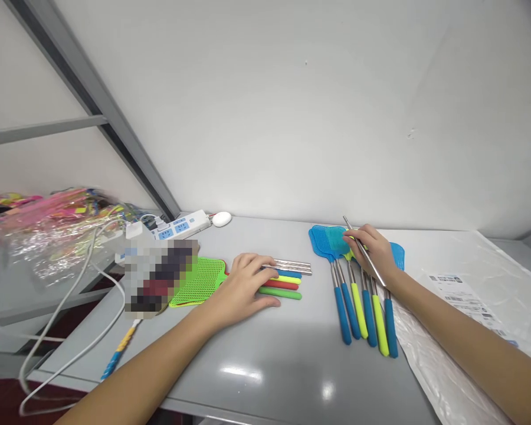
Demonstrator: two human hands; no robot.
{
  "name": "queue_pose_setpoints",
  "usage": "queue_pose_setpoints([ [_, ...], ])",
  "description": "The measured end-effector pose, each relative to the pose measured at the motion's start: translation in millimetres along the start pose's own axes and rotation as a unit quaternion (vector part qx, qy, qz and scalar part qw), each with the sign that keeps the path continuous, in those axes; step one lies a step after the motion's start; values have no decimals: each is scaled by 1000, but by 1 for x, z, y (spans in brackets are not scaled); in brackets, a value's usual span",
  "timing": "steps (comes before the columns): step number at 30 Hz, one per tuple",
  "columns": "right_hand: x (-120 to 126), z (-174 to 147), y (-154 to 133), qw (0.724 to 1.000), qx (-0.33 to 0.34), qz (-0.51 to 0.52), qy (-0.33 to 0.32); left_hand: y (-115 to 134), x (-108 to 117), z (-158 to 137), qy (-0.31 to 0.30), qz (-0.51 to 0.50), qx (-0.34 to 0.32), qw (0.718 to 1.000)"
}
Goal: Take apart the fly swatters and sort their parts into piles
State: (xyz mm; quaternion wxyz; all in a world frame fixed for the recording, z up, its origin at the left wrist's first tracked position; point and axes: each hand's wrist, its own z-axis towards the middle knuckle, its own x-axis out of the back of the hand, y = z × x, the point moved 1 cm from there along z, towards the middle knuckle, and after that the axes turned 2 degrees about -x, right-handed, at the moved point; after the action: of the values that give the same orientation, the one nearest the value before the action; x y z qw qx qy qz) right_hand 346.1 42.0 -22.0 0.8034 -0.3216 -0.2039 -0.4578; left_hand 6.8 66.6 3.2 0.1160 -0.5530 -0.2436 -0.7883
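Observation:
My right hand [374,251] is closed around a slim metal rod [366,258], held slanting above a row of fly swatters. Those swatters have blue heads [321,242], metal shafts, and blue or yellow-green handles [358,310] that point toward me. My left hand [245,289] rests palm down with its thumb apart, its fingers over a second group of swatters. Out from under it come blue, yellow, red and green handles [285,292], and a green mesh head [199,283] shows to its left. Beyond its fingertips several metal rods [294,267] lie side by side.
A power strip [183,226] with a white cable [91,248] and a white mouse-shaped object [222,219] are at the back left. Plastic-wrapped items [62,224] pile up farther left, near a blurred-out object [159,277]. A white plastic mailer [464,307] covers the table's right side.

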Motion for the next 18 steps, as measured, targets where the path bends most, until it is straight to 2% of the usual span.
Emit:
queue_pose_setpoints([
  [6, 3, -5, 5, 997, -17, 50, -59, 1, -1, -1, -15, -8, 10, 1000],
  [10, 4, -3, 4, 992, -106, 64, -34, 9, -3, -1, -12, -33, -4, 999],
  [12, 6, 4, -5, 986, -154, 67, -11, 14, -3, -1, -11, -46, -14, 999],
  [14, 10, 12, -22, 968, -216, 127, -10, 17, -2, -2, -2, -55, -19, 998],
  [15, 10, 15, -33, 938, -273, 212, -26, 18, -1, -2, 7, -60, -19, 998],
  [16, 10, 16, -45, 891, -323, 314, -54, 18, 0, -3, 19, -66, -17, 997],
  [18, 8, 13, -73, 803, -370, 448, -134, 18, 1, -3, 46, -84, -6, 995],
])
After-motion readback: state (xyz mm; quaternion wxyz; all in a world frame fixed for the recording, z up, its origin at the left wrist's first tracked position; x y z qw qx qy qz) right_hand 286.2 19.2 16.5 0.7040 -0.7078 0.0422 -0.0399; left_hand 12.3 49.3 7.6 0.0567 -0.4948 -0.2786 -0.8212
